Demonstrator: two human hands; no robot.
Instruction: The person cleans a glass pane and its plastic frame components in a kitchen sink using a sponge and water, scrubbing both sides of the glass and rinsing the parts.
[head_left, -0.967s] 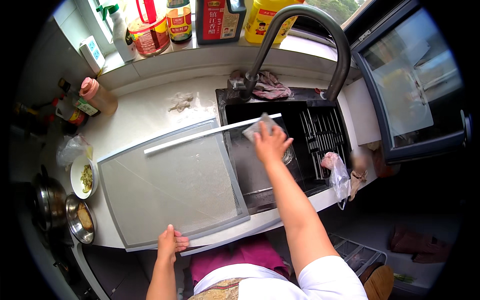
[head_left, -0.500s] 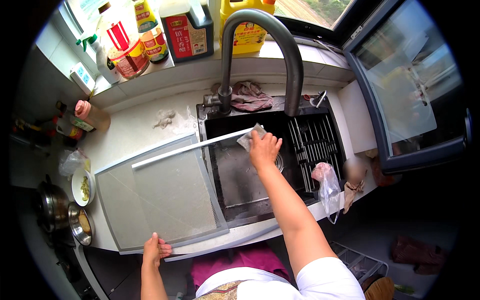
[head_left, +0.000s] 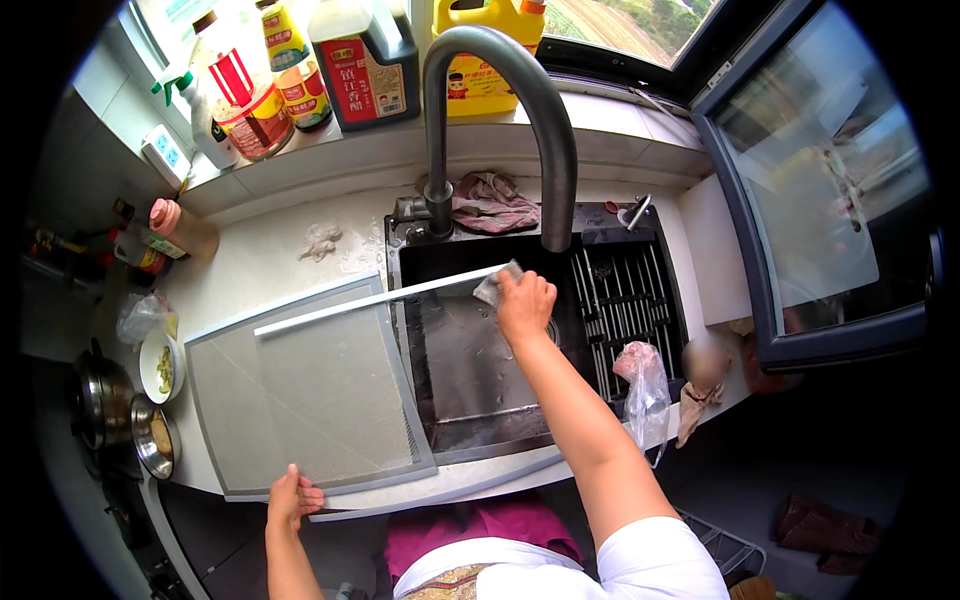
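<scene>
A mesh window screen (head_left: 215, 375) with a grey frame lies on the counter. A second window screen with a pale bar (head_left: 385, 297) along its far side overlaps it and reaches over the dark sink (head_left: 490, 435). My left hand (head_left: 291, 497) holds the near left corner of the upper screen, thumb up and fingers bent at the frame. My right hand (head_left: 527, 305) is closed on a grey scrubbing cloth (head_left: 494, 287), pressed against the far right end of the pale bar. Part of the cloth is hidden under my fingers.
A tall dark faucet (head_left: 558, 150) arches over the sink, beside a crumpled rag (head_left: 492, 205). A rack (head_left: 625, 310) and a clear plastic bag (head_left: 648, 395) are on the right. A white bowl (head_left: 160, 366) stands left. Bottles line the sill; an open window pane (head_left: 820, 190) juts in.
My right hand and the cloth stay at the bar's far right end, slightly lower in view. My left hand still holds the near corner. The view has shifted a little.
</scene>
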